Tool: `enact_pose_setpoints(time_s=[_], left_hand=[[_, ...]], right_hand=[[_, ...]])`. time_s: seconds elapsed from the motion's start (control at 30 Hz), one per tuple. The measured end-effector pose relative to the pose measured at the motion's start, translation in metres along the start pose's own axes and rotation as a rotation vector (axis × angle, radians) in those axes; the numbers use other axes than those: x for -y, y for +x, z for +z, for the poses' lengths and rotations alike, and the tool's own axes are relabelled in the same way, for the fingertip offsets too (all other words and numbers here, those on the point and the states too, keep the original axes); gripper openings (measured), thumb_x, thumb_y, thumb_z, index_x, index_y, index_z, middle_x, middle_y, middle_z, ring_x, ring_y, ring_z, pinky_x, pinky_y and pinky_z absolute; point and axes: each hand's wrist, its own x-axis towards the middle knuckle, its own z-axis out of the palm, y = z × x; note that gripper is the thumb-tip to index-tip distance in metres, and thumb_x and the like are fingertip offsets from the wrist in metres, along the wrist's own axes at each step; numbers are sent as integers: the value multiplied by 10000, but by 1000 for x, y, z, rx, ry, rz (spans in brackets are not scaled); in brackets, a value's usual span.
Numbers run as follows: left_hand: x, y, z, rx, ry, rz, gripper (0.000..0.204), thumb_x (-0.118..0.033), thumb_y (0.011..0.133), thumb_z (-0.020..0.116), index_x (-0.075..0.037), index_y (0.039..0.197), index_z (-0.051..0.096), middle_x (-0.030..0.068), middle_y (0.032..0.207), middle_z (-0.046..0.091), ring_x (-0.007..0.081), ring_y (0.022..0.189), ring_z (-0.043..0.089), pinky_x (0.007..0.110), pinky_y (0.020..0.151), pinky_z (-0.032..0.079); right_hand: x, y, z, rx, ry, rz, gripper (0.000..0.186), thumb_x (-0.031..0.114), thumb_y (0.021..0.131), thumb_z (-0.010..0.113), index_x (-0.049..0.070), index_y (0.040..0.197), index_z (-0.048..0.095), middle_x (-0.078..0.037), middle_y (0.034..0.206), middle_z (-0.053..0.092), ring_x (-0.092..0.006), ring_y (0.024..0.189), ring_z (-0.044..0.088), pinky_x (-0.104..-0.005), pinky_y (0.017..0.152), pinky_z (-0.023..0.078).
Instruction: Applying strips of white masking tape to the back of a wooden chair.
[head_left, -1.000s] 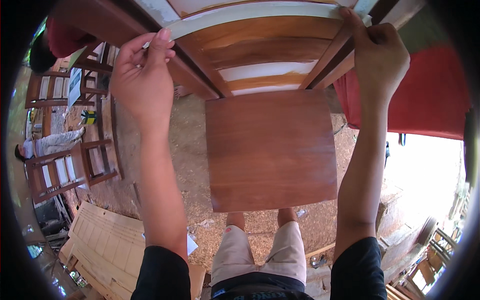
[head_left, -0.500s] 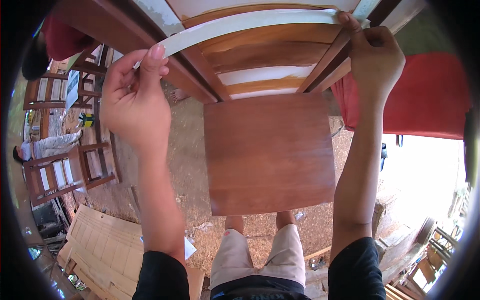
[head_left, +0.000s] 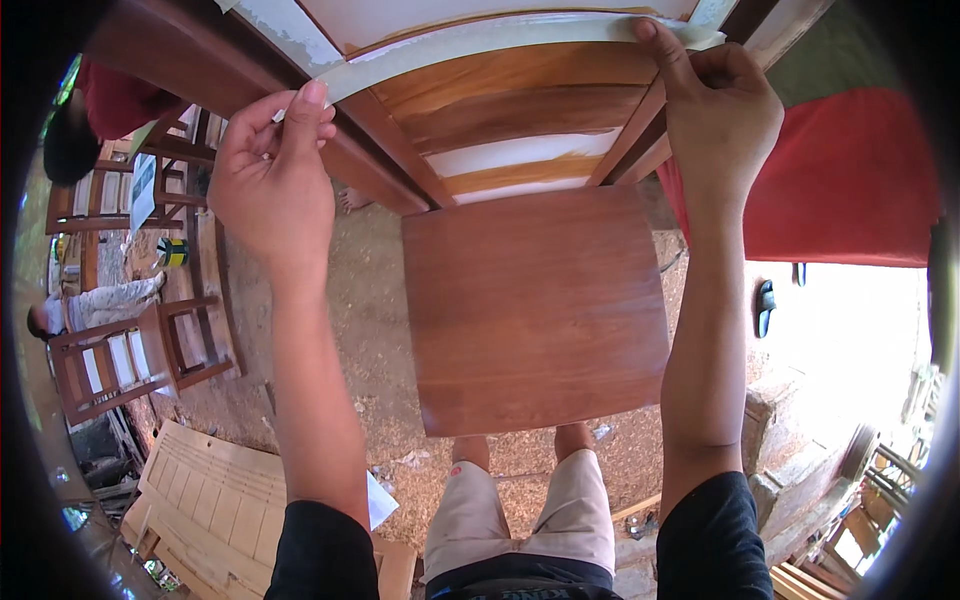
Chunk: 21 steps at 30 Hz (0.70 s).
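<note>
A long pale strip of masking tape [head_left: 500,38] stretches across the backrest of a brown wooden chair, bowed in this view. My left hand [head_left: 275,185] pinches its left end between thumb and fingers, beside the left upright. Near the other end, my right hand [head_left: 725,125] grips the tape with the thumb on top, and a short tail sticks out past it. Behind the tape, the backrest [head_left: 530,110] has brown slats and white-covered bands with brown smears. Whether the tape touches the wood I cannot tell. The smooth brown seat [head_left: 535,310] lies below, between my forearms.
Other wooden chairs [head_left: 165,345] and a person in pale clothes are at the left. Slatted light-wood panels [head_left: 215,490] lie at the lower left. A red cloth [head_left: 840,180] hangs at the right, near a dark sandal [head_left: 765,308]. Stacked wood stands at the lower right.
My right hand has shifted left along with its end of the tape. My left hand is slightly higher in the picture. Both hands keep their hold, and the view has moved a little.
</note>
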Motion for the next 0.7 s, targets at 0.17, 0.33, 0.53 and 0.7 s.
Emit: enact_pose_setpoints(time_s=[0.17,0.33,0.53,0.7], left_hand=[[4,2,1,-5,-27,-13,178,-113,905,761,35,938,670,86,788,731,87,692,662,215,672,532],[5,2,2,12,-54,7,204,-133,901,770,40,960,679,127,817,736,125,688,677,235,673,545],[7,0,0,0,-35,36,216,-145,901,773,39,952,671,125,818,735,124,691,676,241,676,550],[9,-1,0,-19,-89,111,217,-158,893,785,23,922,668,71,770,724,81,698,661,208,663,513]], right_hand=[[8,-9,5,13,24,14,557,519,717,883,20,666,640,-1,569,582,-94,551,541,-265,570,459],[6,-10,7,18,16,-6,611,574,690,877,17,664,628,-6,563,577,-101,537,550,-264,562,470],[8,-13,11,13,34,-18,622,587,679,880,18,652,630,1,554,572,-100,528,545,-255,562,469],[6,-12,12,-1,38,-37,625,596,679,877,19,651,637,7,538,559,-89,511,530,-237,545,455]])
